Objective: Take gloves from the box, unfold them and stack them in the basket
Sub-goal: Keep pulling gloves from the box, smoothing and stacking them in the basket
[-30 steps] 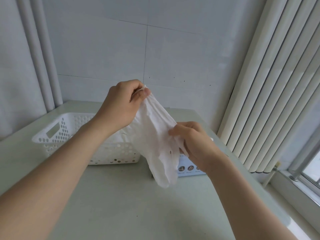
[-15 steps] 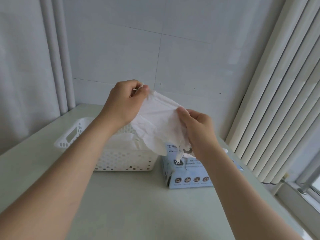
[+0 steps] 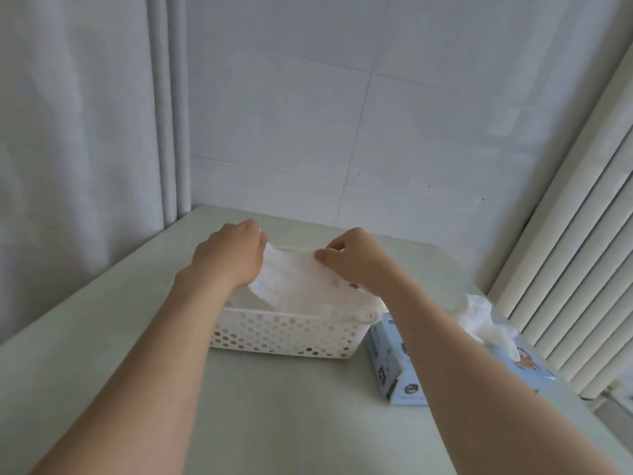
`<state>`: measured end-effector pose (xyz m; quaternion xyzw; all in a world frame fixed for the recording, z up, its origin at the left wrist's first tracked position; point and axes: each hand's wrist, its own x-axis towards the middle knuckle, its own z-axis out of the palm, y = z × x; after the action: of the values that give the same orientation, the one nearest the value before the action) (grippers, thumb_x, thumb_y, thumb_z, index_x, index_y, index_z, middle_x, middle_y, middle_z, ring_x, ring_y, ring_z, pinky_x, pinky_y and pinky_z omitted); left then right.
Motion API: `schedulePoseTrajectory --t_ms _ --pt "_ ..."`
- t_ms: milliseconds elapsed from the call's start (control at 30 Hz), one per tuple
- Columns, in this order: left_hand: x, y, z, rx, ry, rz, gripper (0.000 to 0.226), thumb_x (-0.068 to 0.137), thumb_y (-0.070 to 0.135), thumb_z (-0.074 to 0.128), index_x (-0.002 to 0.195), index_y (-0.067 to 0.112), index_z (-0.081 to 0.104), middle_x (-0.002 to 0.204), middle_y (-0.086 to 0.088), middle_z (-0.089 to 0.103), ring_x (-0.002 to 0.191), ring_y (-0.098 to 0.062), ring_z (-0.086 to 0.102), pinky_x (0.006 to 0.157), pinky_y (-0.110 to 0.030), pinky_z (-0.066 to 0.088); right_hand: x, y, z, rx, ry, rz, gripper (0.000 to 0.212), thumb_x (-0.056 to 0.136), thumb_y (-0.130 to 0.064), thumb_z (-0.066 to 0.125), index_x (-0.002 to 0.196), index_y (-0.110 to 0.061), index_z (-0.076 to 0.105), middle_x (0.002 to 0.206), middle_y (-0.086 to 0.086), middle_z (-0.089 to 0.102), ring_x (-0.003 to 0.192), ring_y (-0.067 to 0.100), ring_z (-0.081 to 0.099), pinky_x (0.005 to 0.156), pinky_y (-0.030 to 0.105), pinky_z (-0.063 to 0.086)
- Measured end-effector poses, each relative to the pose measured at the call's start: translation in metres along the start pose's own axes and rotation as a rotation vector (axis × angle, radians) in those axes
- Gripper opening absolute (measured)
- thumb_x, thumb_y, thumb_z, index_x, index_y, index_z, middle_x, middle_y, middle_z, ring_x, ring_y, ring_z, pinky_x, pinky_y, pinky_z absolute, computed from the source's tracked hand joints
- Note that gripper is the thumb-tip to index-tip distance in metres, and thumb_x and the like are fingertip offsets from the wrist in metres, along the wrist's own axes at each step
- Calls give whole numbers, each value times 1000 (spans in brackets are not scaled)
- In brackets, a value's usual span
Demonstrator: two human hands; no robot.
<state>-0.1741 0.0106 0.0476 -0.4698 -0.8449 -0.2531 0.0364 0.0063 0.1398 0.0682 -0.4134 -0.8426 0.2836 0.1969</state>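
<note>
Left hand pinches white glove edge | right hand pinches opposite edge | glove spread over perforated white basket | blue glove box just beside basket

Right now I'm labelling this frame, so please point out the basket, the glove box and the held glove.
basket (image 3: 281, 334): head view, perforated near wall.
glove box (image 3: 385, 361): head view, pale blue left face.
held glove (image 3: 293, 269): head view, its stretched middle.

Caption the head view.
Left hand and right hand pinch a spread white glove over the white basket, blue glove box beside it.
</note>
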Motion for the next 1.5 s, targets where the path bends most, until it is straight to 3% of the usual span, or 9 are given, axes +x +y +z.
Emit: schedulePoseTrajectory --t_ms 167,333,500,600,800,1067,1200,1267,1500 --pt "-7 -1 -2 156 -108 -94 25 114 30 37 125 10 47 117 -15 60 90 -30 48 75 -38 38 16 -12 19 -235 -69 -67 25 101 -30 68 88 -10 77 57 6 67 46 18 64 57 27 56" --pt "-7 -4 1 204 -156 -141 13 111 21 45 114 10 39 127 -16 61 105 -36 58 78 -40 39 23 -15 34 -492 8 -161 27 93 -42 80 99 -15 77 96 5 66 88 29 68 73 35 53" --pt "-4 -7 2 241 -138 -152 21 107 14 51 120 9 35 115 -16 61 88 -33 50 73 -41 41 15 -22 30 -806 120 -275 43 85 -52 85 102 -17 66 99 2 65 89 27 67 78 37 54" --pt "-6 -5 2 275 -151 -120 31 102 7 57 125 9 38 98 -9 51 87 -31 52 71 -40 41 8 -26 24 -783 174 -305 24 92 -33 82 103 -17 69 98 4 66 90 30 68 73 36 51" --pt "-6 9 -9 160 -338 44 32 97 31 73 126 22 63 130 -4 58 115 -25 59 91 -35 48 -16 -27 3 -585 -186 -109 8 87 -8 79 93 -10 73 75 9 71 51 17 73 74 42 67" --pt "-12 13 1 222 -543 -16 65 84 53 81 137 23 56 134 -1 62 114 -24 63 102 -43 53 -33 -22 12 -729 -293 -115 29 86 -2 73 114 -12 74 82 -5 62 57 13 59 56 24 54" --pt "-9 8 9 276 -566 -21 69 89 43 76 149 34 44 140 1 59 114 -25 61 102 -44 53 -35 -23 10 -726 -182 -127 38 84 12 60 114 -9 69 104 9 63 70 23 64 61 33 53" --pt "-8 6 12 301 -580 -26 68 92 36 74 153 34 43 142 0 58 117 -25 61 104 -44 52 -34 -25 13 -772 -82 -172 39 83 17 53 110 -8 68 111 11 62 83 29 67 64 36 50" --pt "-4 8 13 327 -562 -29 65 85 33 77 144 28 51 128 2 62 106 -23 64 97 -44 57 -32 -17 29 -959 -49 -292 37 88 9 56 72 -17 34 75 1 40 58 16 36 75 32 35"
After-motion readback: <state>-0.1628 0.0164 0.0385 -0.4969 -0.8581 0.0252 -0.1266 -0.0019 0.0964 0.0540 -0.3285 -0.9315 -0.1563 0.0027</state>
